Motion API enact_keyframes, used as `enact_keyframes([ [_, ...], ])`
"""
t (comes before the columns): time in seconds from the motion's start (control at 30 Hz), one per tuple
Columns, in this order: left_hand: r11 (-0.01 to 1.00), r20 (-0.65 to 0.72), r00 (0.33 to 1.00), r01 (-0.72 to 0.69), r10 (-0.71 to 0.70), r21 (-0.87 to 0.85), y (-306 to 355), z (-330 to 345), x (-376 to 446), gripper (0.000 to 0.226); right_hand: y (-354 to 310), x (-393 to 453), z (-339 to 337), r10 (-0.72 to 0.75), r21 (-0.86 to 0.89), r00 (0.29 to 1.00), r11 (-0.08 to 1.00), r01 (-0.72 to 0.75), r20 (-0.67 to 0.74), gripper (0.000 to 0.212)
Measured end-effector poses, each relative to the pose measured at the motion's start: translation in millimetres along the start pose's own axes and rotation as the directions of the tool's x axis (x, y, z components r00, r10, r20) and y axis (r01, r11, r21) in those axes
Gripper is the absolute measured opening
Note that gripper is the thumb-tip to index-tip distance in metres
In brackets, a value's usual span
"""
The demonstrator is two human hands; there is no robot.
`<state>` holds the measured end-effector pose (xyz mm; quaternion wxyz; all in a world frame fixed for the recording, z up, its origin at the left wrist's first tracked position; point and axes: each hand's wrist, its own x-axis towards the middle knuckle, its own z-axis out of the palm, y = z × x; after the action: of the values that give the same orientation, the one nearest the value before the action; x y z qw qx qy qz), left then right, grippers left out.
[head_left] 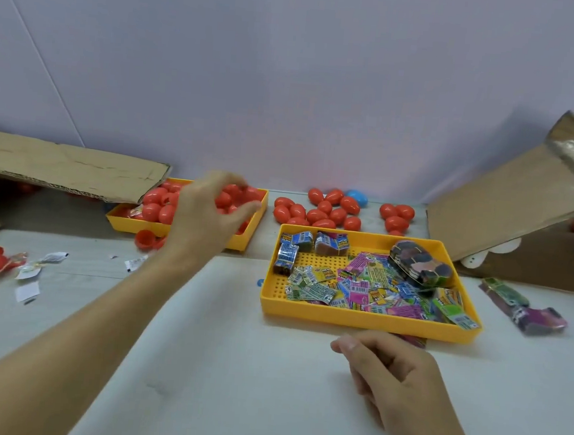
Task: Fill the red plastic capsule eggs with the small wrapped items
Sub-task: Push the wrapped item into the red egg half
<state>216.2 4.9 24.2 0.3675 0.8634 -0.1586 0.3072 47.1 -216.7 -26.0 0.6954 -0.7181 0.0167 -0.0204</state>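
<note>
I have my left hand (210, 208) spread with loosely curved fingers above the red eggs (157, 207) in the far yellow tray (255, 228), holding nothing. My right hand (390, 373) rests loosely curled, empty, before the tray of wrapped items (338, 290). These eggs look light, hard and slick; I'd pinch one across its middle.

Blue egg (357, 198) at the back by the wall. Cardboard sheet (66, 169) lies far left; cardboard flap (516, 204) leans at right. Torn white paper scraps (27, 291) scattered on the white table (225, 367), left side. Pale lilac wall (291, 63) behind.
</note>
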Motion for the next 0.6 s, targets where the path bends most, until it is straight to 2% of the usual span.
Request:
enact_keyframes([
  [0.07, 0.964, 0.100, 0.990, -0.067, 0.095, -0.257, 33, 5, -32, 0.029, -2, 1, -1, 0.022, 0.073, 1.000, 0.997, -0.022, -0.008, 0.030],
  [0.13, 0.907, 0.159, 0.974, -0.084, 0.162, -0.412, 61, 13, -71, 0.028, -4, 2, -1, 0.045, 0.130, 0.999, 0.991, -0.043, -0.011, 0.030],
  [0.27, 0.812, 0.225, 0.969, 0.052, 0.099, -0.581, 87, 32, -138, 0.037, -3, 0, -3, 0.080, 0.153, 0.996, 0.985, -0.075, -0.028, 0.038],
  [0.37, 0.794, 0.196, 0.981, 0.127, -0.010, -0.595, 88, 33, -155, 0.046, -4, -1, -2, 0.072, 0.082, 0.997, 0.994, -0.071, -0.009, 0.039],
  [0.47, 0.739, 0.240, 0.962, 0.255, -0.129, -0.623, 88, 28, -154, 0.055, -10, 5, 3, 0.059, 0.077, 0.998, 0.995, -0.057, -0.033, 0.036],
  [0.53, 0.640, 0.294, 0.923, 0.385, -0.250, -0.665, 88, 27, -151, 0.050, -11, 11, 6, 0.059, 0.101, 0.995, 0.994, -0.050, -0.082, 0.034],
  [0.6, 0.507, 0.381, 0.849, 0.525, -0.365, -0.684, 89, 22, -145, 0.033, -9, 13, 9, 0.028, 0.096, 0.994, 0.995, -0.018, -0.109, 0.035],
])
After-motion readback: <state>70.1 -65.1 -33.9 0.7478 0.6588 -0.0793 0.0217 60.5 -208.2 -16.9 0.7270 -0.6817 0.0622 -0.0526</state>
